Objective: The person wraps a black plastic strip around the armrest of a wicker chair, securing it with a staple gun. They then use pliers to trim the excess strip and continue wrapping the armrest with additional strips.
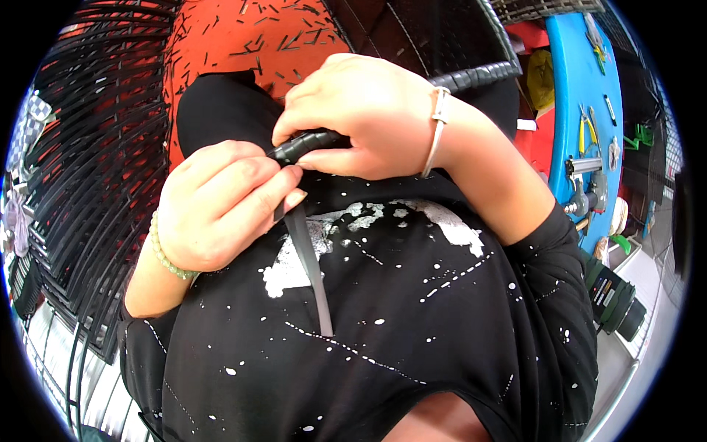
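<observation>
A black tube-like bar, wound with a flat band, lies between my two hands in front of my body. My right hand, with a silver bangle at the wrist, grips it from above, thumb below and fingers over the top. My left hand, wearing a beaded bracelet, is closed at the bar's left end, thumb against the fingers. From its fingertips a flat dark grey strip hangs down over my black shirt. The bar's far part is hidden behind my right hand.
A similarly wound black edge belongs to a dark woven piece at the top. Black curved strands crowd the left side. Short black offcuts litter a red surface. Yellow-handled pliers and other tools lie on a blue table at right.
</observation>
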### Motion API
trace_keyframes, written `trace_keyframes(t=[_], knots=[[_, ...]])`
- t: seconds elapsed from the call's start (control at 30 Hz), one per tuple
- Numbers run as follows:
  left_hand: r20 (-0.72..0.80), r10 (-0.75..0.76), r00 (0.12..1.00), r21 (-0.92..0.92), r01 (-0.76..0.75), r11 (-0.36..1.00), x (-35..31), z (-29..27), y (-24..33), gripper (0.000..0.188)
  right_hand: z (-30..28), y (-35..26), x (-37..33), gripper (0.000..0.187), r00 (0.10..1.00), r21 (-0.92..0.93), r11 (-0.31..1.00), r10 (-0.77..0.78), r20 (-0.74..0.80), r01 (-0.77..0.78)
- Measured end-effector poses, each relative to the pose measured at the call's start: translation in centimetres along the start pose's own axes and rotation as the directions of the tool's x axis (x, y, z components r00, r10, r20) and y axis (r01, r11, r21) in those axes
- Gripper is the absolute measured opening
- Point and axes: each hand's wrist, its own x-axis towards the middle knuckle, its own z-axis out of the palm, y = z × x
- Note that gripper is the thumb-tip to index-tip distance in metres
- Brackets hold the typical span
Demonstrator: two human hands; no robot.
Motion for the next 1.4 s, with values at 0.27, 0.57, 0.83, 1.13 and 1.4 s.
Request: trace_keyframes(t=[0.27,0.57,0.83,1.13,1.4], knots=[[-0.096,-0.006,0.995,-0.127,-0.006,0.992,-1.2,0.9,-0.9,0.023,-1.0,0.6,0.4,0.048,0.995,0.111,0.99,0.079,0.062,-0.085],[-0.072,-0.047,0.996,-0.128,0.038,0.991,-1.6,0.6,-1.3,0.022,-0.2,0.5,1.0,0.043,0.969,0.14,0.979,0.113,0.221,-0.146],[-0.074,-0.043,0.996,-0.186,0.029,0.982,-1.5,0.8,-2.2,0.024,-0.5,-0.3,1.6,0.026,0.953,0.007,0.986,0.158,0.26,-0.165],[-0.043,-0.037,0.998,-0.13,0.031,0.991,-0.5,0.0,-2.2,0.025,-0.5,-0.3,1.1,0.024,0.968,0.004,0.989,0.142,0.207,-0.146],[0.046,-0.111,0.993,-0.097,0.115,0.989,0.5,-0.9,-3.2,0.015,0.2,-0.1,0.7,0.026,0.989,-0.094,0.991,0.101,0.11,-0.091]])
